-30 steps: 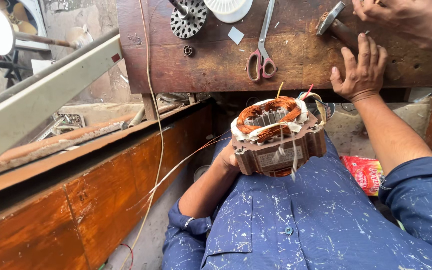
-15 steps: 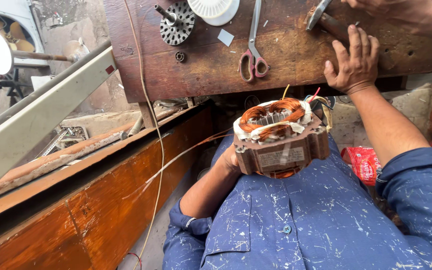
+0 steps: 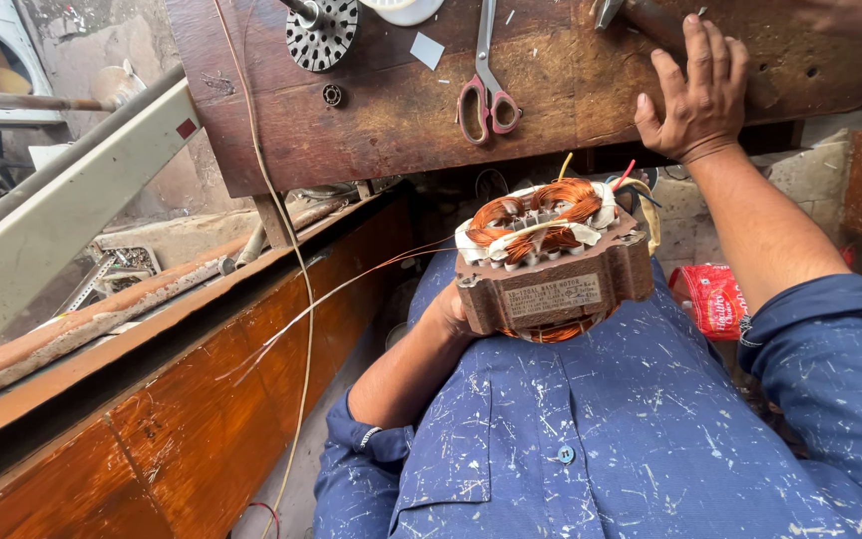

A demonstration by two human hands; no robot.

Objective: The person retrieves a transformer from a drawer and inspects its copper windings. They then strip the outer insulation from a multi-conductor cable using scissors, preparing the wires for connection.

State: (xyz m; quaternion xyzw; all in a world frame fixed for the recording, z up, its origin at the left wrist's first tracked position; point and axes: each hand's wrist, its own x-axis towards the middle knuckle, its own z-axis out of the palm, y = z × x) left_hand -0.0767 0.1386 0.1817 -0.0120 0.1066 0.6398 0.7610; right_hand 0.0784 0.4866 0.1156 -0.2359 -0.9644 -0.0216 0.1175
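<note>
Left hand [image 3: 448, 311] (mostly hidden) grips motor stator [image 3: 549, 262]; right hand [image 3: 692, 98] flat on bench [image 3: 391, 120].

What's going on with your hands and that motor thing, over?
Left hand cradles the motor stator against the chest. Right hand lies flat on the wooden bench, fingers spread. Scissors lie apart from both hands.
</note>
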